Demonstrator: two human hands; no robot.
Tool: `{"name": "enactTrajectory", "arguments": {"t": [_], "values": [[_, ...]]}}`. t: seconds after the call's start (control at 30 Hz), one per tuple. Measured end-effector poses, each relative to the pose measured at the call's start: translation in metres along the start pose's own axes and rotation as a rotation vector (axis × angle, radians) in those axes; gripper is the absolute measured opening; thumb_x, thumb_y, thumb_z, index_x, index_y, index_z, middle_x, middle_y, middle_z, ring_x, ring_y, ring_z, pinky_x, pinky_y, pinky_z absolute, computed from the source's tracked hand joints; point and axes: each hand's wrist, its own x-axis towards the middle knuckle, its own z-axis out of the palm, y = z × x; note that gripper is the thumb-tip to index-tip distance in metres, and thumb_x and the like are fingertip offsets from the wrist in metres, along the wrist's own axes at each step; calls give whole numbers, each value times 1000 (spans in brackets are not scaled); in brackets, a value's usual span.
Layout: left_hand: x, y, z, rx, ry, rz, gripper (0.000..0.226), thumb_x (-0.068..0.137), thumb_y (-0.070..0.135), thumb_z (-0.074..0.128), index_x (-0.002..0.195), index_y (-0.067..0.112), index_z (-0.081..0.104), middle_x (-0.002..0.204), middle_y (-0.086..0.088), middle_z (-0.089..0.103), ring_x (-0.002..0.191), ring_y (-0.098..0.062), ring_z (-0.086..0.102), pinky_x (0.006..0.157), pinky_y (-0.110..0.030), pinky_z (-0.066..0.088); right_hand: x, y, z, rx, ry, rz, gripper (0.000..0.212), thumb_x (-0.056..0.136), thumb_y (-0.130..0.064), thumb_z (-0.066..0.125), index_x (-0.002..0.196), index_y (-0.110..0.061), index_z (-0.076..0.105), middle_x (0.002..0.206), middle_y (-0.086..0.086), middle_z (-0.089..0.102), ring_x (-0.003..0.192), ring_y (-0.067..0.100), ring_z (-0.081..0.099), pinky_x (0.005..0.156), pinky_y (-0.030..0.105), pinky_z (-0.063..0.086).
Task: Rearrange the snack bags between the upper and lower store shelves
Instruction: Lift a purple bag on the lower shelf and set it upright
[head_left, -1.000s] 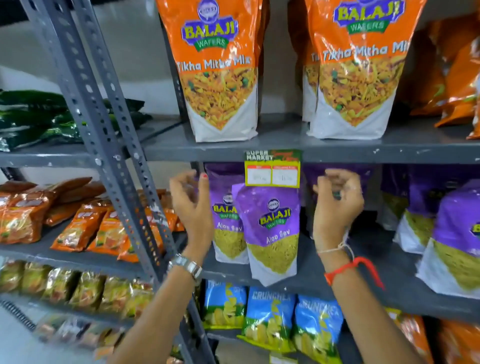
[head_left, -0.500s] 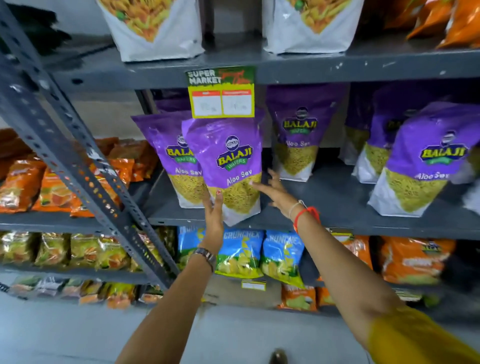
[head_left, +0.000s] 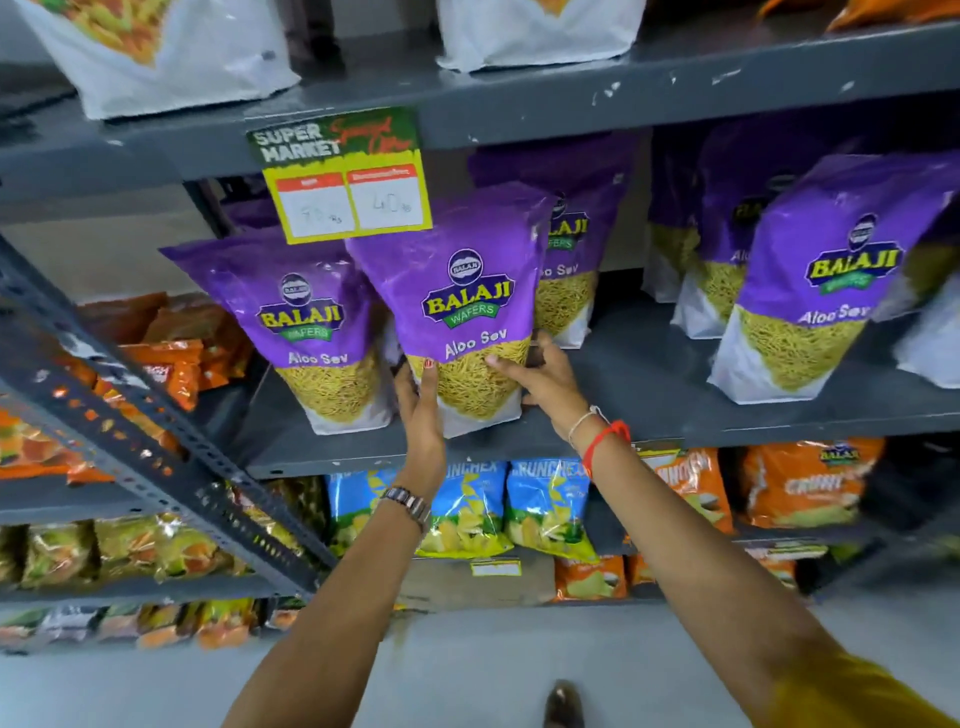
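Held bag: purple Aloo Sev bag (head_left: 457, 312), upright at the front edge of the middle shelf (head_left: 649, 415), yellow sev showing on its lower front.
Left hand (head_left: 423, 410): fingers closed on its lower left edge.
Right hand (head_left: 540, 379): clasping its lower right side.
Neighbours: more purple bags (head_left: 810, 280) standing alongside.

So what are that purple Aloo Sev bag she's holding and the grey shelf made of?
The purple Aloo Sev bag looks like glossy plastic film: soft highlights and creases show on its front. The grey shelf looks like painted metal, with a matt coat chipped to pale specks along the shelf edges. Both hands, left and right, hold the bag.
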Motion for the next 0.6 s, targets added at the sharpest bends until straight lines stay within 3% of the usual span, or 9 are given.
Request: {"name": "enactTrajectory", "arguments": {"t": [0.07, 0.13, 0.3, 0.47, 0.6], "values": [[4, -3, 20, 2, -47, -34, 42, 96, 17, 43, 134, 2, 36, 130, -30, 49, 90, -18, 45, 91, -46, 47, 1, -5, -18, -12, 86, -34, 30, 73, -14, 78, 91, -27, 57, 93, 1, 70, 87, 16, 67, 76, 36, 54], [6, -6, 39, 15, -83, -87, 40, 95, 19, 44, 131, 1, 39, 110, -31, 50, 78, -18, 41, 94, -51, 44, 1, -9, -35, -33, 155, -50, 31, 71, -16, 79, 91, -25, 57, 97, 10, 71, 92, 25, 69, 80, 44, 57], [6, -20, 68, -2, -243, -135, 23, 95, 22, 45, 116, 13, 45, 118, -10, 54, 107, -21, 54, 103, -47, 41, -4, -8, -71, -71, 282, -22, 35, 72, -19, 79, 96, -17, 54, 103, 20, 69, 100, 38, 66, 84, 58, 55], [0, -39, 75, 68, -278, -167, 35, 94, 30, 47, 124, 13, 43, 122, -6, 56, 111, -20, 56, 103, -49, 44, -12, 1, -87, -91, 322, 5, 38, 72, -19, 79, 101, -15, 54, 95, 13, 66, 97, 37, 67, 82, 60, 55], [0, -42, 77, 84, -255, -155, 41, 93, 34, 47, 128, 13, 42, 122, -3, 57, 108, -16, 58, 100, -41, 47, -11, 8, -88, -83, 293, 11, 48, 73, -21, 78, 114, -15, 53, 109, 14, 68, 103, 30, 66, 92, 56, 53]]}}
